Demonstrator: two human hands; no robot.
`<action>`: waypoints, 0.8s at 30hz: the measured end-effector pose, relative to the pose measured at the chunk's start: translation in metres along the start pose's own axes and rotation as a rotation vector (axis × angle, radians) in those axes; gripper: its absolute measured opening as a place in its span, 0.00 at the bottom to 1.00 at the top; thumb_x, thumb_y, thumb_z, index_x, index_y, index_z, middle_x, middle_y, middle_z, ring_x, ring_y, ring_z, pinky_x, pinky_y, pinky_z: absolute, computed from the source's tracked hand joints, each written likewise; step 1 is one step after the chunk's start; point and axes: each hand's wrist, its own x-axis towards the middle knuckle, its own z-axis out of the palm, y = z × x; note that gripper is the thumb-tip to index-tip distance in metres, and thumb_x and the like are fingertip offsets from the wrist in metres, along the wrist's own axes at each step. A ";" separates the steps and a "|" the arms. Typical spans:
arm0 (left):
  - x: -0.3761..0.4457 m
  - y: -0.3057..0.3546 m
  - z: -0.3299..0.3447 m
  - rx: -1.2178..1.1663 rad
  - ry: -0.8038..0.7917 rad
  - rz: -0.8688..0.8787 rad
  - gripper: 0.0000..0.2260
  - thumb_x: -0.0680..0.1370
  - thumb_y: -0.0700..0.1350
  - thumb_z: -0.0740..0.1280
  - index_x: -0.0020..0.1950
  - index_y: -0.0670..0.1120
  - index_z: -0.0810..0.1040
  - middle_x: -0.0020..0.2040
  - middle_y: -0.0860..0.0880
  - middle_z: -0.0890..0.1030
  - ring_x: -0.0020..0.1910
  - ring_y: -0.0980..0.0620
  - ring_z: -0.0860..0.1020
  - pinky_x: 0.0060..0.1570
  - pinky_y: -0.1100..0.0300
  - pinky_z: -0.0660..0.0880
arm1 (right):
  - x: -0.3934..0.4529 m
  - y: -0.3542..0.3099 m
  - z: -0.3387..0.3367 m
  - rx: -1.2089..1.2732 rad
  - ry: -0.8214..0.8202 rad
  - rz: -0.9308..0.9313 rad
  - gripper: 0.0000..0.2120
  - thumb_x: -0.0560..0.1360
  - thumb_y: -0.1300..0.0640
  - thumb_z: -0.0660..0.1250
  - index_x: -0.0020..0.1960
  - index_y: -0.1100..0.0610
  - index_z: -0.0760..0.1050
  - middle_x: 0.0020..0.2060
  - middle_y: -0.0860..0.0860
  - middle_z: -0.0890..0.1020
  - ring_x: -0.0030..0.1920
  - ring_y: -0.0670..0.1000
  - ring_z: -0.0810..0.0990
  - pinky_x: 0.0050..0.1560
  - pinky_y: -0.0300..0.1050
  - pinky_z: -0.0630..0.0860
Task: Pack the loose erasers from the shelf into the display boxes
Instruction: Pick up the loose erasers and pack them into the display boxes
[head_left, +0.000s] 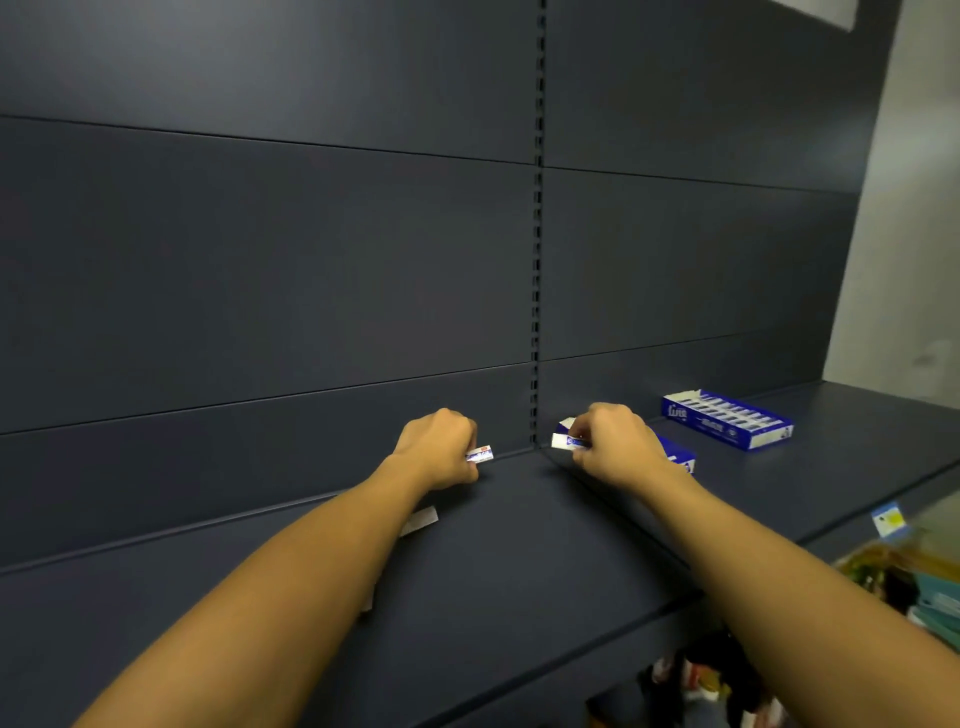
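left hand (439, 449) grips white-blue eraser (479, 455) | right hand (615, 447) pinches white eraser, blue sleeve (567, 442)

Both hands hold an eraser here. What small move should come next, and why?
Probably lower the right hand and slot its eraser into the near display box directly under that hand. The far box already looks full, and the left hand with its own eraser is farther off.

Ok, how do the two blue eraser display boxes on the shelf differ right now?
The far display box sits in full view, untouched, its rows of erasers showing; the near display box is mostly hidden behind the right hand, so its contents cannot be seen. The near one lies closer to the shelf's upright seam. Both are blue with white print and rest flat on the dark shelf.
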 end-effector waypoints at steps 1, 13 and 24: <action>0.002 0.006 0.000 -0.003 -0.003 0.009 0.09 0.71 0.49 0.72 0.48 0.48 0.78 0.48 0.50 0.79 0.43 0.48 0.78 0.38 0.55 0.75 | -0.003 0.006 -0.002 -0.005 0.011 0.014 0.08 0.72 0.56 0.68 0.50 0.51 0.82 0.47 0.49 0.78 0.46 0.53 0.78 0.42 0.47 0.75; 0.025 0.092 -0.015 -0.065 0.013 0.013 0.08 0.72 0.49 0.72 0.48 0.49 0.78 0.47 0.51 0.79 0.42 0.50 0.77 0.36 0.57 0.73 | -0.020 0.087 -0.033 -0.050 0.023 0.055 0.11 0.74 0.52 0.71 0.56 0.48 0.81 0.52 0.47 0.80 0.49 0.51 0.80 0.42 0.46 0.76; 0.038 0.171 -0.002 -0.163 0.050 -0.102 0.10 0.74 0.51 0.72 0.51 0.49 0.78 0.51 0.51 0.79 0.44 0.53 0.76 0.37 0.59 0.70 | -0.037 0.166 -0.046 -0.075 -0.014 0.004 0.11 0.73 0.47 0.72 0.54 0.47 0.82 0.50 0.45 0.82 0.49 0.49 0.80 0.43 0.46 0.77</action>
